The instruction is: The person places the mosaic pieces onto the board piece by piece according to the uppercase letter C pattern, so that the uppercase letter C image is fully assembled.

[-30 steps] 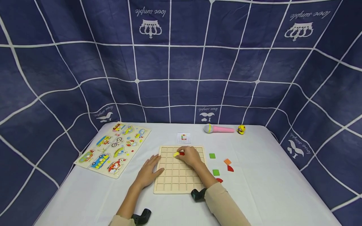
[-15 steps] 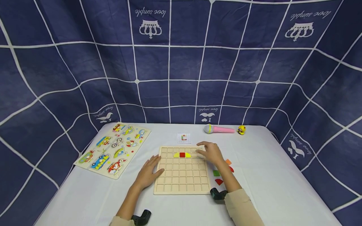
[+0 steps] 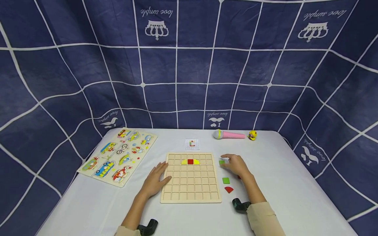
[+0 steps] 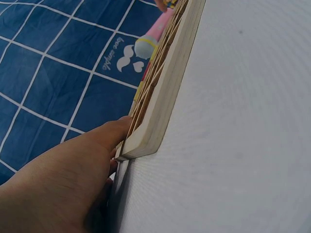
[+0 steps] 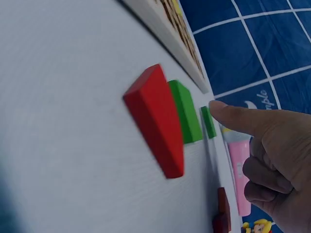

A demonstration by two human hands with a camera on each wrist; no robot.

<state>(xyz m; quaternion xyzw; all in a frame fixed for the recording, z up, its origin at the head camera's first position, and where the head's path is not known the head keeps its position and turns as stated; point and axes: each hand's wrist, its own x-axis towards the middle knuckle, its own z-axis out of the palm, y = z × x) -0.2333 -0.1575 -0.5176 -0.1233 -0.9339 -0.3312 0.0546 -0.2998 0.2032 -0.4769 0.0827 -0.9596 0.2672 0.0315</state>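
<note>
My left hand (image 3: pixel 155 179) rests on the left edge of a wooden grid board (image 3: pixel 190 188); its thumb (image 4: pixel 119 130) lies on the rim. In the board's upper part a red square tile (image 3: pixel 190 161) sits between two yellow quarter-round tiles (image 3: pixel 196 162). To the right of the board, my right hand (image 3: pixel 237 165) is over the far green square tile (image 3: pixel 221 163), thumb and index finger apart around it. The tile lies on the table. Nearer are another green square tile (image 3: pixel 225 180) and a red quarter-round tile (image 3: pixel 228 189). A second red tile (image 3: pixel 239 177) is mostly hidden by my right hand.
A small pattern card (image 3: pixel 192 144) lies behind the board. Further back right are a pink toy microphone (image 3: pixel 228 134) and a small yellow figurine (image 3: pixel 252 135). A picture puzzle board (image 3: pixel 118 157) lies at left. Blue checked cloth (image 3: pixel 189 65) encloses the table.
My right hand has left the board's upper cells, uncovering the red and yellow tiles, and moved right to the far green tile. My left hand stays put.
</note>
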